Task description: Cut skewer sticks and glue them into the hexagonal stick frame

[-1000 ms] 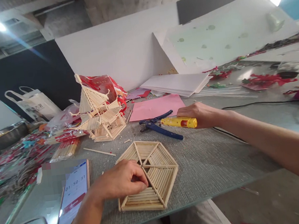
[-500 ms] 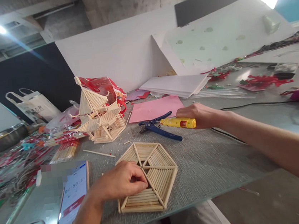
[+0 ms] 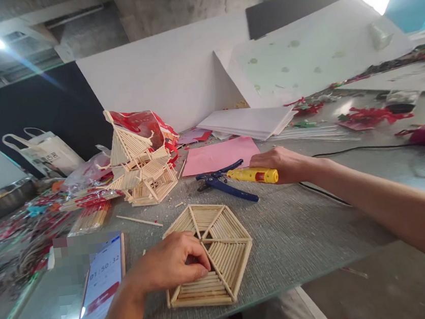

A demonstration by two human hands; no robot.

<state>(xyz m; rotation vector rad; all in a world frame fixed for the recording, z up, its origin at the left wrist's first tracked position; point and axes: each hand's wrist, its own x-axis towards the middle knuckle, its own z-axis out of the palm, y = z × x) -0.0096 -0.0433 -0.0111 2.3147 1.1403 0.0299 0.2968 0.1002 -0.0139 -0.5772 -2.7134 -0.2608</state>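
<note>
A flat hexagon panel (image 3: 222,245) built of thin wooden sticks lies on the grey table near its front edge. My left hand (image 3: 170,264) rests on the panel's left side with fingers curled and pinched against the sticks near its centre. My right hand (image 3: 285,164) lies farther back on the table, closed around a yellow glue gun (image 3: 254,174) whose black cord trails to the right. Blue-handled pliers (image 3: 220,181) lie just left of the glue gun's tip.
A stick-built pagoda model (image 3: 138,163) stands behind the panel. A phone (image 3: 100,287) showing a timer lies at the left. A loose stick (image 3: 138,220), a bundle of sticks (image 3: 89,219), pink paper (image 3: 221,154), white sheets (image 3: 250,121) and red scraps surround them.
Both hands stay where they were. My left fingers have shifted slightly on the panel's sticks, and the view has drifted a little.
</note>
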